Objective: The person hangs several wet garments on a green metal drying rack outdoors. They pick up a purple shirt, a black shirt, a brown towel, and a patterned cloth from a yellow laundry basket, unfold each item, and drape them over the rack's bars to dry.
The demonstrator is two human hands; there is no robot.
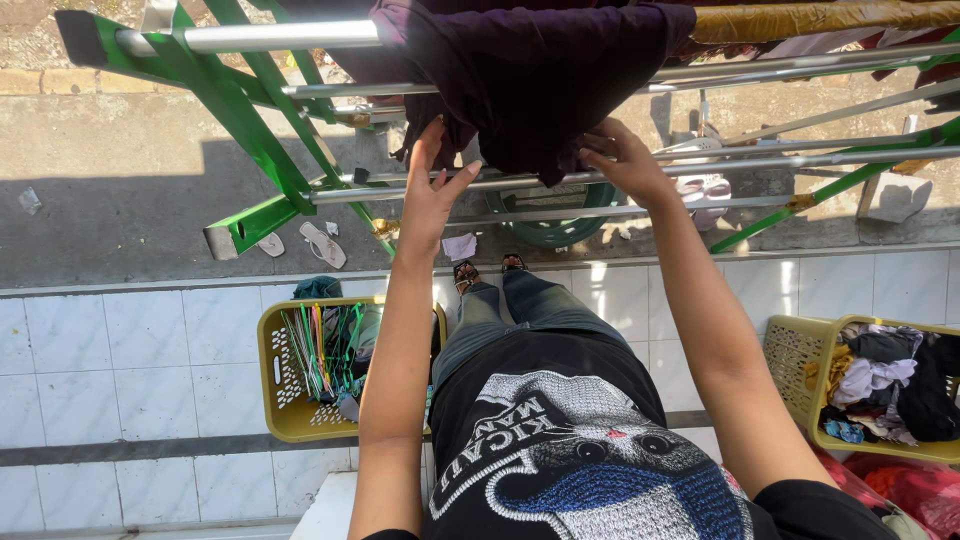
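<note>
Left hand: open, fingers spread, palm up against the hanging edge of the dark purple garment, not pinching. Right hand: fingers curled onto the garment's lower hem, looks like a light grip. Garment is draped over the top rail of the green-and-silver drying rack, bunched in the middle. Judgement: soft, limp, light, no slip risk; best taken at the hem corners and spread flat. Below: yellow basket with coloured hangers on the tiled floor, second yellow basket with mixed clothes at right.
</note>
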